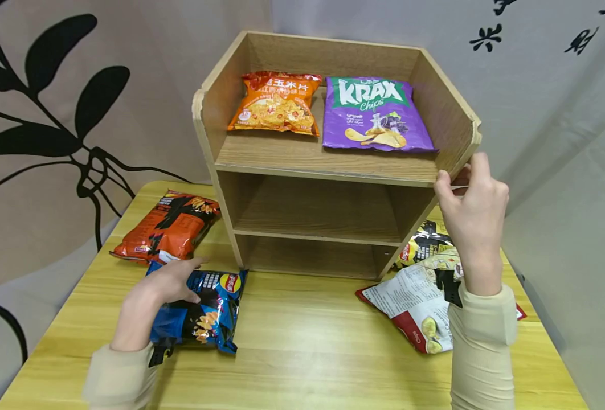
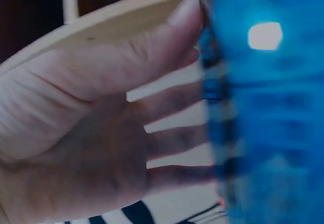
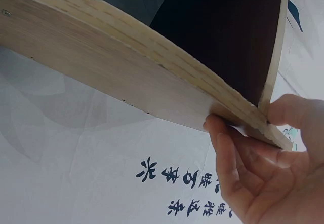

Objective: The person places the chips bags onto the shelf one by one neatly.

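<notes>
A small wooden shelf unit [image 1: 313, 233] stands on the table. My right hand [image 1: 474, 210] pinches the front edge of its right side panel [image 3: 152, 57], thumb on the inner side and fingers curled on the outer face. My left hand [image 1: 166, 282] lies over a blue chip bag [image 1: 212, 310] left of the shelf. In the left wrist view, the fingers [image 2: 172, 143] are spread and straight, their tips right at the bag's blurred edge. On the top shelf lie an orange snack bag [image 1: 277, 105] and a purple Krax chip bag [image 1: 376, 114].
A red-orange chip bag [image 1: 169, 225] lies behind the blue one. Right of the shelf are a white and red bag [image 1: 410, 302] and a yellow and black bag [image 1: 425, 242], both partly hidden. A patterned curtain [image 1: 548, 102] hangs behind the wooden table [image 1: 297, 347].
</notes>
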{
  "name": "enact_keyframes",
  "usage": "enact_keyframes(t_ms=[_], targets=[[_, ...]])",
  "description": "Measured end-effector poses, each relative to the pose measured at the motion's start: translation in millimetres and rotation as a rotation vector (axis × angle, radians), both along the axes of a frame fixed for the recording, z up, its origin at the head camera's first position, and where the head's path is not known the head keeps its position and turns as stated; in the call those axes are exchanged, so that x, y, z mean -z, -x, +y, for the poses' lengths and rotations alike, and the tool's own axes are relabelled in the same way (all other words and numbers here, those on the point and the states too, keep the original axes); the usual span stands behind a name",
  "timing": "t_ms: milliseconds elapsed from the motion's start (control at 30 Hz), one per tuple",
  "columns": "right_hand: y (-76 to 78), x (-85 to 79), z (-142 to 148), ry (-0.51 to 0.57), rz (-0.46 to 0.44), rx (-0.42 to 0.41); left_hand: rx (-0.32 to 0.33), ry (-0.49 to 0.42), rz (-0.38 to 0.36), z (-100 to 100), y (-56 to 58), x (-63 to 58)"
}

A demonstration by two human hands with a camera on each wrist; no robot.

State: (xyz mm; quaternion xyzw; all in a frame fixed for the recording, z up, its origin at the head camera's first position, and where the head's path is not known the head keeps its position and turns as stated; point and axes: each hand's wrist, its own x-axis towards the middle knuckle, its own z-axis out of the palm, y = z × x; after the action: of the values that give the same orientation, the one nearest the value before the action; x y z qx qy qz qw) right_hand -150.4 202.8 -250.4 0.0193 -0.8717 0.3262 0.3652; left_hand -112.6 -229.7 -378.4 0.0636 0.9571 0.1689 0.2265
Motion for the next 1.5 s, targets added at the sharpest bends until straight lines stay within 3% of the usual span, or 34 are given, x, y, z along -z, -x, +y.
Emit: enact_keyframes(t_ms=[133,500,767,1067,1367,1500], targets=[[0.0,0.1,-0.1,0.007,-0.006,-0.004,-0.009,0.041,-0.038,-6.3,2.7,10.5],[-0.4,-0.1,-0.5,0.009,-0.013,-0.005,-0.035,0.0,0.11,-19.4,-3.0,12.5],[0.0,-0.3,-0.3,0.001,-0.011,-0.005,0.006,0.006,0.316,-28.0,-13.7,4.0],[0.0,-0.5,0.0,-0.004,-0.025,0.001,0.015,0.004,0.486,-35.2,-22.6,-3.1],[-0.4,-0.6,1.1,-0.005,-0.029,0.004,-0.033,0.058,0.651,-38.4,-28.3,-6.0],[-0.9,-0.6,1.4,-0.006,-0.026,0.002,-0.047,0.065,0.771,-41.1,-29.4,-5.2]])
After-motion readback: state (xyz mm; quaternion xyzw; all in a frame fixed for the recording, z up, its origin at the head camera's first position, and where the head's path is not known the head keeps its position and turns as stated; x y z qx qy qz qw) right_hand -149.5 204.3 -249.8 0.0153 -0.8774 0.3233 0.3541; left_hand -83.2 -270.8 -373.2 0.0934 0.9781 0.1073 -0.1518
